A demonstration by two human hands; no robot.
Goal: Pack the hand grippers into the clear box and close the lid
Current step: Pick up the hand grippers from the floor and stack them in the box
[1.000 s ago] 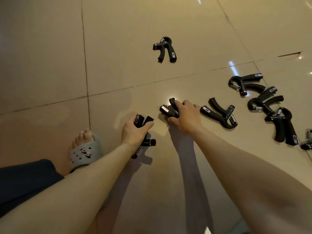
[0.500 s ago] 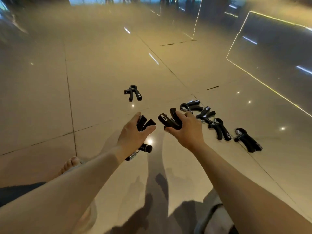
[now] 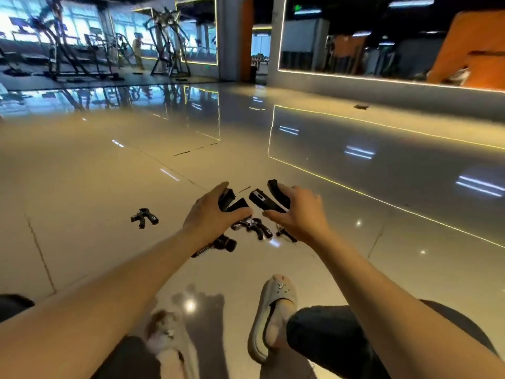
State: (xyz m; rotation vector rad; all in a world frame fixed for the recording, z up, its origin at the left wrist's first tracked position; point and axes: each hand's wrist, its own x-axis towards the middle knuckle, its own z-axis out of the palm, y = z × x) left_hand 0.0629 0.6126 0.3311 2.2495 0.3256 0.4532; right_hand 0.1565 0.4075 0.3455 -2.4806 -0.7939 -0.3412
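- The left hand [image 3: 210, 214] was held up above the glossy tiled floor [image 3: 95, 173]. Its grip was closed round a black hand gripper [image 3: 231, 201].
- That tool's two handles stuck out past the fingers and thumb, and its spring and knob end hung below the wrist.
- The right hand [image 3: 300, 214] was just beside the left at about the same height. Its grip was closed round a second hand gripper [image 3: 263, 201], with the thumb under one handle and the fingers over the other.
- The handles of the two held tools pointed toward each other and came close. I could not tell whether they touched.
- Below and between the hands, a cluster of hand grippers [image 3: 254, 227] lay on the floor. The hands partly hid it, so the count was unclear.
- A lone hand gripper [image 3: 144, 218] lay on the floor to the left, well apart from the cluster.
- At the bottom of the view, a pale slipper [image 3: 276, 318] on a foot rested on the floor beside a dark trouser leg [image 3: 328, 340].
- A second pale slipper [image 3: 169, 343] to its left was blurred.
- Far back on the left, exercise machines [image 3: 164, 42] stood before bright windows.
- On the right wall was a large mirror [image 3: 382, 45] edged with a strip of light.
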